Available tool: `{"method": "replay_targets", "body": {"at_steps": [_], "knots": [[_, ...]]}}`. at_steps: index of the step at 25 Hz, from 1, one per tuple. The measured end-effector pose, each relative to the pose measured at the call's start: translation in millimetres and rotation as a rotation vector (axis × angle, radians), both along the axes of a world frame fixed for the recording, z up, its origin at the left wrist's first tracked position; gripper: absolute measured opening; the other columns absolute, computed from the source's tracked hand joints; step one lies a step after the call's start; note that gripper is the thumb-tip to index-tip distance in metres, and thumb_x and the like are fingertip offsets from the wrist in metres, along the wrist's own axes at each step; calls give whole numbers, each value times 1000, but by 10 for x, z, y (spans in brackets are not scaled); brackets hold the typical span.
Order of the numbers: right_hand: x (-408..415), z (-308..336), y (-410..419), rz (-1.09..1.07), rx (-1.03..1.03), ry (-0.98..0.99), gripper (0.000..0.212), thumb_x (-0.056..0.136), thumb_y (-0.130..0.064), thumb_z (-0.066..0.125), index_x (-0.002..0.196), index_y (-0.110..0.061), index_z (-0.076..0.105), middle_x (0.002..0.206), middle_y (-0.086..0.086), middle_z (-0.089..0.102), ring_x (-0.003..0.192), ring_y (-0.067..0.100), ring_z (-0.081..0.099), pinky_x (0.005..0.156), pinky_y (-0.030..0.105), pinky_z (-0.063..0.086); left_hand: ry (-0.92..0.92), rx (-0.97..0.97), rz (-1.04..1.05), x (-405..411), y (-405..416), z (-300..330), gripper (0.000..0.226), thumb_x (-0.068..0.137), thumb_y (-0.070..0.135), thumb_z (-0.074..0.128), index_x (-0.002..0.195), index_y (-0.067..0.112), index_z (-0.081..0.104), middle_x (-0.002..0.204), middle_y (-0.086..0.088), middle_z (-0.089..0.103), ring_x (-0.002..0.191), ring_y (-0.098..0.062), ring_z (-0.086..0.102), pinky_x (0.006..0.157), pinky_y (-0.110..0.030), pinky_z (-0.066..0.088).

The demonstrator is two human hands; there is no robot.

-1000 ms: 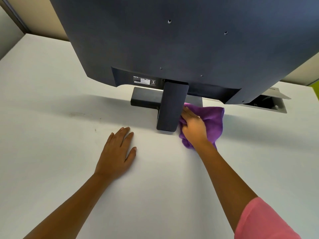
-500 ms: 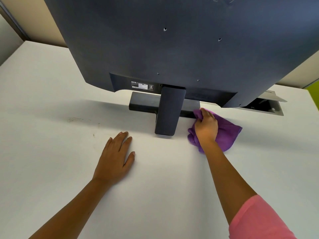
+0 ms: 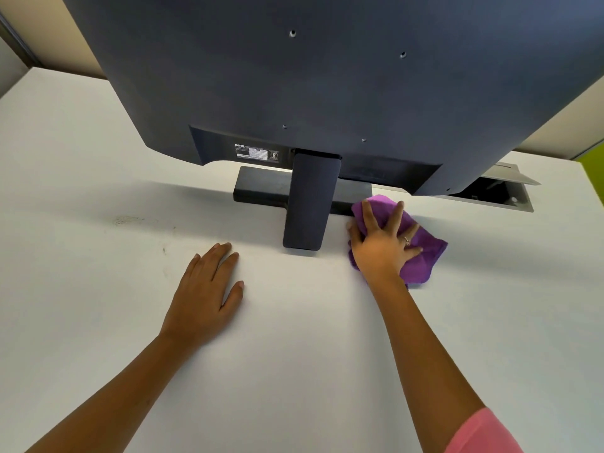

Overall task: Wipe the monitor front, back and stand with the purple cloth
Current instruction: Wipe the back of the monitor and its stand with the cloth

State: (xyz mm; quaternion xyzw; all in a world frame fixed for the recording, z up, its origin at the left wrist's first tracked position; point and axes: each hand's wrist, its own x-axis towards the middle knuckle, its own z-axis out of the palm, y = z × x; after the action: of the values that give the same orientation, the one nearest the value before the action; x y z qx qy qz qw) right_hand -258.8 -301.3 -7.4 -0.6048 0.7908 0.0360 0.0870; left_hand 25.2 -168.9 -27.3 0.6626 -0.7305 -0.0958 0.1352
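The dark monitor [image 3: 327,76] fills the top of the view, its back panel toward me. Its stand neck [image 3: 310,204] drops onto a flat black base [image 3: 258,191] on the white table [image 3: 294,354]. The purple cloth [image 3: 425,253] lies bunched on the table at the right end of the base. My right hand [image 3: 382,243] presses on the cloth with fingers spread and straight, fingertips at the base's right end. My left hand [image 3: 209,295] rests flat on the table, left of the neck's foot.
An open cable hatch with a raised grey lid [image 3: 503,191] sits in the table behind the monitor's right side. A faint smudge [image 3: 127,220] marks the table at the left. Walls run along the far edge.
My right hand slid the cloth from beside the neck to the right along the base, then spread its fingers flat over it. My left hand stayed put.
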Motion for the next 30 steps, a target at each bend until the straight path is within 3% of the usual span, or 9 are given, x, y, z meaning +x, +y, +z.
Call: {"method": "replay_targets", "body": {"at_steps": [2,4,6,8,11,13,16,25,30], "knots": [[-17,22,96,7,-33,-2,61,95,-50,38,146,-42,7,152,13,22,134,45,26,107,61,25,0,-2,-2,-6,2,-9,58,94,42,31,138,7,45,147,-9,40,138,-25,34,115,-42,22],[-36,81,112,56,-218,-59,54,96,-36,45,146,-33,23,136,15,45,122,39,43,105,50,36,-5,-7,-8,-7,4,-16,58,94,42,32,137,6,46,147,-10,41,137,-26,35,115,-42,22],[-7,111,-51,75,-320,-100,55,95,-28,49,145,-25,27,135,15,46,123,39,43,105,46,35,-12,-17,-9,-2,-2,-18,57,94,41,32,136,5,47,146,-11,42,136,-27,36,114,-43,23],[84,118,-311,70,-279,-133,54,95,-28,48,144,-15,28,137,16,45,127,37,41,107,44,34,-15,-22,-11,-6,-5,-14,57,94,41,32,136,4,47,146,-12,42,136,-27,36,114,-43,23],[167,106,-574,26,-277,-215,39,95,-32,44,123,-6,50,117,14,61,106,29,58,97,38,47,-20,-32,-13,-17,6,-13,58,94,41,31,135,3,46,145,-13,42,136,-29,37,114,-43,22],[157,52,-608,82,-284,-173,37,95,-32,42,118,-6,54,117,15,61,107,29,58,97,38,46,-27,-30,-18,-20,6,-13,59,94,42,31,136,4,46,146,-13,42,136,-29,36,114,-42,21],[157,-1,-617,183,-281,-139,45,97,-32,40,131,-5,46,135,17,50,126,32,46,109,41,34,-28,-28,-13,-22,11,-20,59,94,43,31,136,4,45,146,-12,41,137,-28,35,115,-42,21],[132,70,-514,509,-255,-85,41,99,-31,35,136,-16,45,139,8,50,121,28,52,105,40,38,-21,-43,-13,-27,12,-12,57,94,41,32,134,4,47,144,-12,43,135,-28,37,114,-44,24],[195,124,-514,259,-285,-115,38,99,-34,37,124,-11,53,123,11,60,108,29,59,99,40,45,-20,-44,-12,-26,12,-8,57,94,42,31,135,5,47,145,-12,42,135,-28,37,114,-43,23]]}}
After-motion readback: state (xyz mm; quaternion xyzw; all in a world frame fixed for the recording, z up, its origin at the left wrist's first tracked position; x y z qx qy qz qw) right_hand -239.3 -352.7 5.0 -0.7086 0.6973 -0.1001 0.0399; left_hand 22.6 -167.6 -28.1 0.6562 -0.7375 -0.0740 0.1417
